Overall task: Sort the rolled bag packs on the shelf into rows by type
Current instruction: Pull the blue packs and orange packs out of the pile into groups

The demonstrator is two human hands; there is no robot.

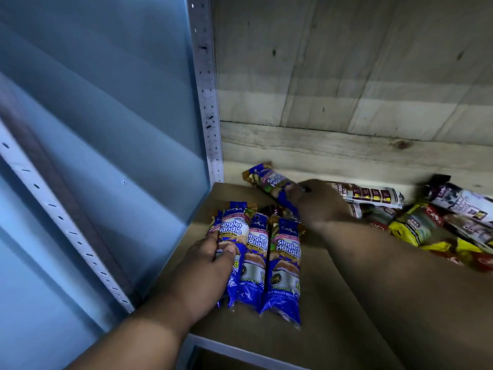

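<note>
A row of blue packs already lies side by side at the left end of the shelf, so one type is partly sorted. The left hand holds the leftmost pack of that row, thumb curled over it. The right hand pinches another blue pack near the back. The mixed pile of white, yellow and red packs at right looks unsorted, so most work remains.

Bare shelf board front centre; jumbled packs crowd right.
</note>
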